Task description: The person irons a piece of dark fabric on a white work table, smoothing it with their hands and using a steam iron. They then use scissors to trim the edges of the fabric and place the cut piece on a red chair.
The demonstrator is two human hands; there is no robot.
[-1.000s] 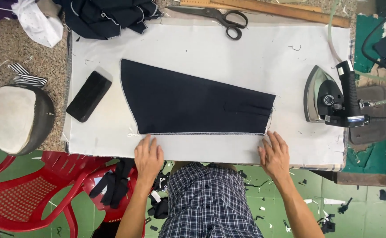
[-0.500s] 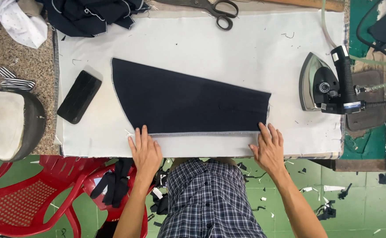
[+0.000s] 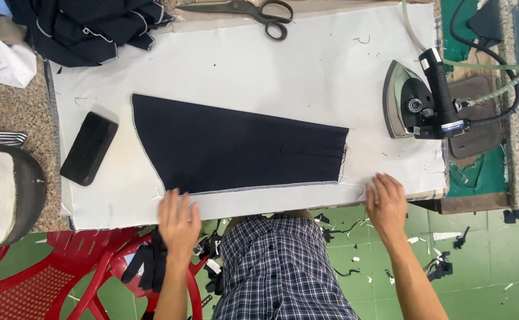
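Navy fabric panel (image 3: 236,148) lies flat, left hand (image 3: 178,218) and right hand (image 3: 385,203) spread empty beside its near edge.

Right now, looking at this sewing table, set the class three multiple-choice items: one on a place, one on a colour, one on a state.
1. Where is the iron?
A. right of the navy cloth
B. on the red chair
C. under the scissors

2. What colour is the cover under the cloth?
A. green
B. white
C. red

3. What are the hands doing?
A. both grip the iron
B. one holds the scissors
C. both lie open at the table's near edge, holding nothing

Answers:
1. A: the iron stands on the cover's right end, beyond the cloth's narrow end.
2. B: the cover shows white all round the cloth.
3. C: the left hand and right hand are flat with fingers spread; the scissors lie untouched at the far edge.
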